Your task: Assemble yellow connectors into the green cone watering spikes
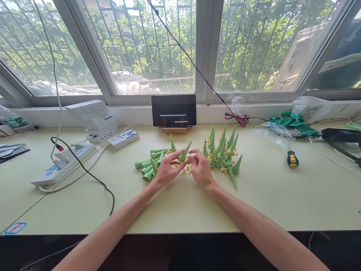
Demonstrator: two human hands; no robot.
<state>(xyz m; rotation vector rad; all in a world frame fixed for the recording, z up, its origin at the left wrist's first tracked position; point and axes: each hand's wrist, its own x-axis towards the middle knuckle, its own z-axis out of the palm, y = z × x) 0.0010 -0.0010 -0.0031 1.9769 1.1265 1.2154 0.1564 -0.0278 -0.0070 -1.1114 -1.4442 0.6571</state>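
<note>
My left hand [167, 169] is closed on a green plastic watering spike [185, 150], which leans with its tip up and to the right. Right beside it, my right hand [200, 168] has its fingers pinched together at the spike's base; whatever they hold is hidden. Small yellow valve pieces [184, 170] lie on the table beneath and between the hands. To the left is a pile of green spikes [146, 169], some lying flat and some standing. On the right, several upright spikes [221, 153] are grouped with yellow pieces at their bases, and one spike [231, 175] points toward me.
A dark tablet [173, 103] and a phone [175, 121] stand at the back. White boxes [94, 118] and a power strip [64, 165] with cables occupy the left. A screwdriver [292, 159], plastic wrapping [275, 130] and a black strap [342, 139] lie to the right.
</note>
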